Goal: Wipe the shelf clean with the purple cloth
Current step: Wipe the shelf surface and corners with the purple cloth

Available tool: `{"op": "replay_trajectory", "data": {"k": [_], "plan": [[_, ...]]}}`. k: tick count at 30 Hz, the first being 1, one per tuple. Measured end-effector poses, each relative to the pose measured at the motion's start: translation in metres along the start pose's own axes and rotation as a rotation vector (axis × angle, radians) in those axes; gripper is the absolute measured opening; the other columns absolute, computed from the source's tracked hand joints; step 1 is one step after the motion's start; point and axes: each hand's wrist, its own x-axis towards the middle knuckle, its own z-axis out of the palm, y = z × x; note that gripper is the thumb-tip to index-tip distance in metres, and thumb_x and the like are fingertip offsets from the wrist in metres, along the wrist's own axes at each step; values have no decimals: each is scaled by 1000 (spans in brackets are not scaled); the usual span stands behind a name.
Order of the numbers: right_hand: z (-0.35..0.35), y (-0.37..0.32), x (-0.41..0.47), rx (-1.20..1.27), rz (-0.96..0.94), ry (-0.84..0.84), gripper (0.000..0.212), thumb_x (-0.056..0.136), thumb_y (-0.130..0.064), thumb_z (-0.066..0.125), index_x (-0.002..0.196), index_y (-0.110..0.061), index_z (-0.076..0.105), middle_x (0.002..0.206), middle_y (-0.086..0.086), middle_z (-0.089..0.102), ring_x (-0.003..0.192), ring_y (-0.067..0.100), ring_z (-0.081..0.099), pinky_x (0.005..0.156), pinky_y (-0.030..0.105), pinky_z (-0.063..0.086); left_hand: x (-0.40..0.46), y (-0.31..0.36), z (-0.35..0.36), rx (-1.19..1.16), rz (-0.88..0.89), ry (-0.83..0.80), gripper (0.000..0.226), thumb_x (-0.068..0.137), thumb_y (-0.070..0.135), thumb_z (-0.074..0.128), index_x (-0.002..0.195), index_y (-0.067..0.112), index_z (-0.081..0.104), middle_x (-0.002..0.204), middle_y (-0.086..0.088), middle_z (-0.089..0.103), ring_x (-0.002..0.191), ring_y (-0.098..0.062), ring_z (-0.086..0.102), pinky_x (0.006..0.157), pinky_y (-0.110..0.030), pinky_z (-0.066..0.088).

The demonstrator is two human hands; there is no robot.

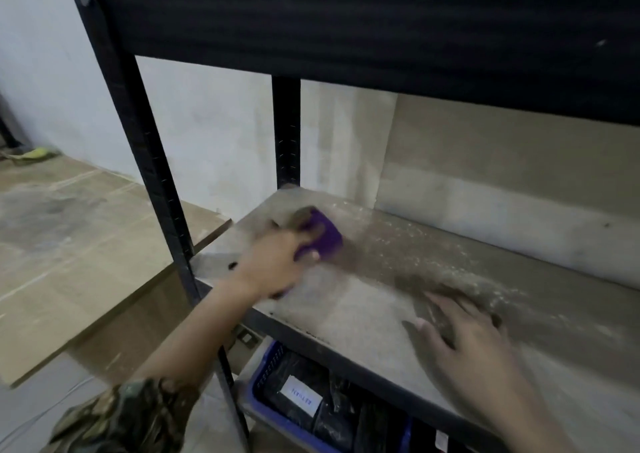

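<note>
Under the left hand (273, 262), the purple cloth (320, 236) lies pressed against the dusty shelf (363, 300), gripped by curled fingers near the shelf's left end. To the right of that hand and well apart from it, the right hand (464, 334) rests flat on the same board with fingers spread, holding nothing. Pale dust streaks the surface between and beyond both hands. Below the right hand, a blue basket (266, 380) holds dark bags. Motion blur softens both hands.
</note>
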Motion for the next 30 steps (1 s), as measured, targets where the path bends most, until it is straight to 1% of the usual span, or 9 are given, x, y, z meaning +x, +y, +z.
{"op": "replay_trajectory", "data": {"k": [2,6,9,12,16,19,22,26,30], "plan": [[-3,10,-4,1,29,36,50,91,-55,38,138,-38,34,148,-12,35,139,13,25,115,38,13,-16,9,20,77,115,-154,49,95,44,40,142,45,26,157,11,9,130,-29,28,110,-46,26],[3,19,-5,33,38,69,50,89,-52,43,137,-37,39,147,-11,36,139,13,25,114,37,15,-20,7,37,170,21,-134,43,97,49,28,139,55,22,157,18,-2,133,-28,15,108,-55,19],[9,20,-1,20,25,84,50,88,-52,43,136,-38,39,145,-13,38,138,11,26,113,37,13,-5,-12,35,160,-37,-96,41,99,38,32,136,56,28,156,18,6,130,-30,26,106,-47,29],[10,22,-1,8,12,86,49,89,-53,41,135,-38,39,145,-15,36,138,8,26,112,37,15,16,-48,31,185,-232,-22,38,100,37,29,134,53,36,156,14,15,128,-35,32,101,-47,37],[11,23,-1,-20,15,88,47,90,-52,37,135,-37,39,145,-15,37,137,9,28,112,36,16,35,-89,13,224,-439,163,37,97,21,37,129,33,52,145,0,37,118,-36,42,91,-42,43],[13,23,1,-28,9,85,49,90,-57,33,134,-37,40,144,-16,39,136,8,30,111,35,19,45,-55,6,145,-287,237,46,94,16,39,137,33,43,151,1,32,120,-38,41,93,-41,42],[12,23,1,-9,11,89,47,90,-54,38,133,-36,42,142,-14,42,134,10,32,111,35,20,41,7,28,-10,-2,166,53,95,18,43,144,33,30,154,-1,26,135,-34,33,104,-42,36],[11,22,1,7,18,107,45,90,-50,44,133,-37,43,142,-16,42,134,8,31,112,33,18,34,43,60,150,71,-132,47,97,42,34,143,46,21,158,9,5,133,-36,20,108,-56,23],[14,25,3,-5,38,97,47,89,-53,44,133,-39,42,143,-17,40,135,7,30,113,33,19,46,28,56,58,122,-169,44,97,45,33,140,51,25,157,17,4,134,-27,18,110,-50,20]]}}
